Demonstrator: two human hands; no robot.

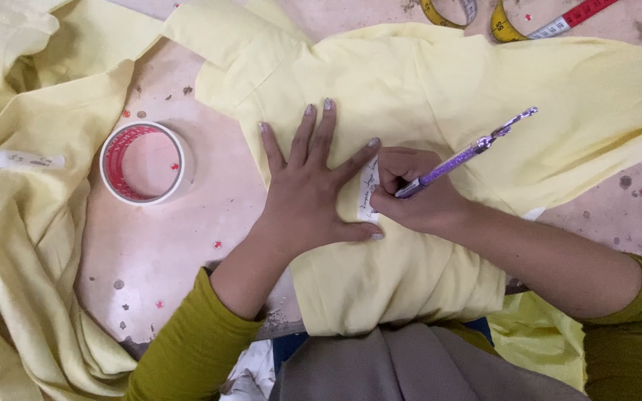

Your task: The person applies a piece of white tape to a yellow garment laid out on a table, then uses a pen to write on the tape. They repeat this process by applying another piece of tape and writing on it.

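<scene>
Yellow garment (425,96) lies spread across my table (187,245), with a white label strip (368,189) at its centre. My left hand (306,197) presses flat, fingers splayed, touching the strip's edge. My right hand (417,197) curls tight around a purple pen (469,154), tip on the strip. I see a tape roll (143,163) at nine o'clock and a measuring tape (536,18) at one o'clock.

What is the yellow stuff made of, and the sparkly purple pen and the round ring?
The yellow cloth looks like soft woven fabric, matte, with folds and creases. The pen in the right hand seems plastic with a glittery, shiny finish. The ring looks like a roll of tape, whitish outside and red inside; probably paper or plastic.
</scene>
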